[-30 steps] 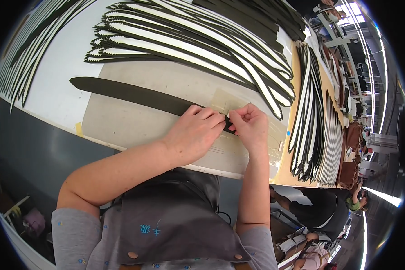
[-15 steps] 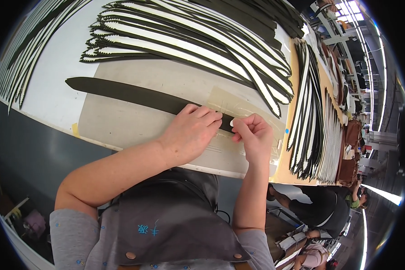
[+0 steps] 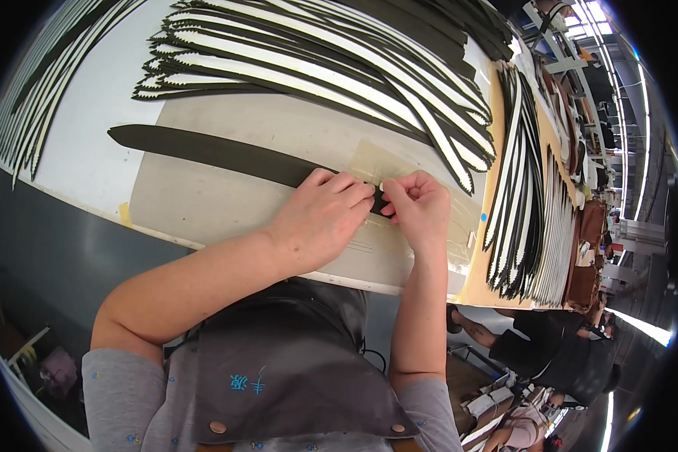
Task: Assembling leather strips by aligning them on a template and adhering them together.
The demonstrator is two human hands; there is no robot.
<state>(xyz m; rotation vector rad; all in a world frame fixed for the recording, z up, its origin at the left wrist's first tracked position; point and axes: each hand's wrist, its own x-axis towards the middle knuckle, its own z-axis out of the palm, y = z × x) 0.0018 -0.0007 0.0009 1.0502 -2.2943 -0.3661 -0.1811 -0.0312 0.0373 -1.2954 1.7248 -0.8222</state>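
Note:
A long dark strip [image 3: 211,153] with a pointed left end lies slantwise on the grey work mat [image 3: 218,215]. My left hand [image 3: 324,215] presses its bent, closed fingers down on the strip near its right end. Close beside those fingertips, my right hand [image 3: 420,207] is closed in a pinch. A small white piece [image 3: 383,186] shows at its thumb and fingertip, over the strip's end; what kind of piece it is, I cannot make out. Both hands are over a yellowish translucent sheet [image 3: 365,154] with drawn lines. The strip's right end is partly hidden by my fingers.
A pile of black and white strips with toothed ends [image 3: 279,64] lies across the far side of the table. More strips lie at the far left [image 3: 60,90] and in a bundle [image 3: 516,196] on the brown board to the right. Another person [image 3: 554,346] is beyond the right end.
My right hand has shifted slightly left and away from me along the strip, still pinching. My left hand stays nearly in place. The person at right has moved.

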